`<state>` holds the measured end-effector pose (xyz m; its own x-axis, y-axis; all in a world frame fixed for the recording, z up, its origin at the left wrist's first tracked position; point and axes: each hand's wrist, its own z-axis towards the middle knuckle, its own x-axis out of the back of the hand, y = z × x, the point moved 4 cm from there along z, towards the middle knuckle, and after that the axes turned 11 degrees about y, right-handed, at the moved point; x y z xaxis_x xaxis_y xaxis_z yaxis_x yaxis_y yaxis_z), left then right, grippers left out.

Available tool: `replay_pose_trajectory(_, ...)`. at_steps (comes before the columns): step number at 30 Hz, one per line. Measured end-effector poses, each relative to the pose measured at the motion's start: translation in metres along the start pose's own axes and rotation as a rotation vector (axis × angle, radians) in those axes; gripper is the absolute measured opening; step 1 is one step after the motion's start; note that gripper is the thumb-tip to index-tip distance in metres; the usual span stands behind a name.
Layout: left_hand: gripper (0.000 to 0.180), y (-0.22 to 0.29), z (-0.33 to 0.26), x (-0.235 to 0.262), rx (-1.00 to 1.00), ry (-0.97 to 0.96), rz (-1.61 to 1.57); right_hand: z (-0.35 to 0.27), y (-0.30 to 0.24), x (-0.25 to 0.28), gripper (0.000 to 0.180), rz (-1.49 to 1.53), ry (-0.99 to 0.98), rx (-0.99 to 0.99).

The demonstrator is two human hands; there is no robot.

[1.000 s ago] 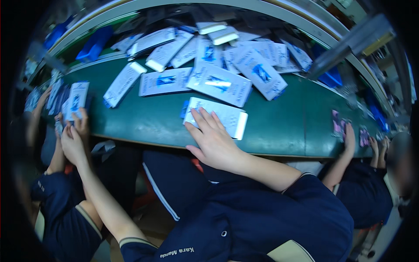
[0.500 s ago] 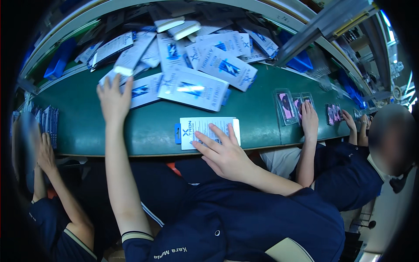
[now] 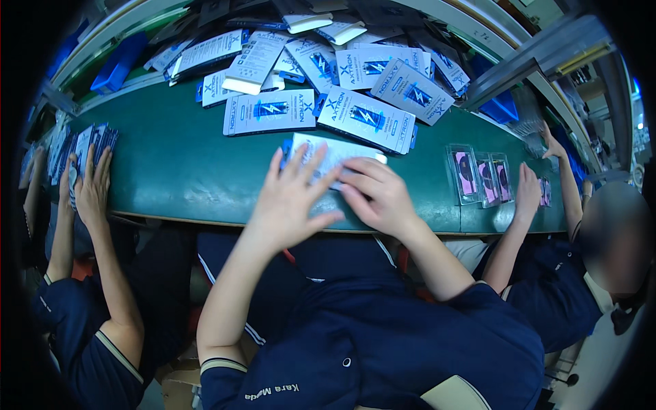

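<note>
A flat white carton (image 3: 342, 149) lies on the green table right before me, its near part covered by my hands. Over its left part my left hand (image 3: 287, 198) is open, fingers spread and slightly blurred, the fingertips at the carton's face. Bent fingers of my right hand (image 3: 379, 195) close at the near right part of the same carton, with the thumb below them. Just beyond lie two more white-and-blue cartons, one to the left (image 3: 270, 113) and one to the right (image 3: 367, 119).
Behind these, a loose heap of similar cartons (image 3: 260, 58) reaches the shelf frame. Blue bins (image 3: 119, 65) stand at the back. To the left, a co-worker's hands (image 3: 92, 184) hold a row of dark packs. On the right are clear trays with pink pieces (image 3: 465, 174) and another person's hand (image 3: 526, 191).
My left hand has come from the heap at the far left to the carton before me. My right hand's fingers have gone from flat to bent. The carton sits farther from the table's edge.
</note>
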<state>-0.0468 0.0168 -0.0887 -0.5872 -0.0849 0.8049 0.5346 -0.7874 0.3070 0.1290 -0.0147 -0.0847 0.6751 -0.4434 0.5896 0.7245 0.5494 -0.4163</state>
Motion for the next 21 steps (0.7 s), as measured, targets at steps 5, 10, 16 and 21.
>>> replay_pose_trajectory(5, 0.058, 0.045, -0.015, 0.005, 0.012, -0.094, -0.087, -0.035, 0.043, 0.107, 0.02, -0.661, 0.285, -0.287)
replay_pose_trajectory(10, 0.058, 0.039, 0.015, -0.006, 0.01, -0.024, -0.132, -0.079, 0.068, 0.113, 0.037, -0.872, 0.049, -0.336)
replay_pose_trajectory(16, 0.076, 0.024, 0.021, -0.014, 0.082, -0.095, -0.179, -0.07, 0.018, 0.099, 0.035, -0.706, 0.011, -0.265)
replay_pose_trajectory(21, 0.074, 0.015, 0.017, -0.007, 0.06, -0.088, -0.222, -0.067, 0.037, 0.102, 0.04, -0.063, -0.269, -0.394)
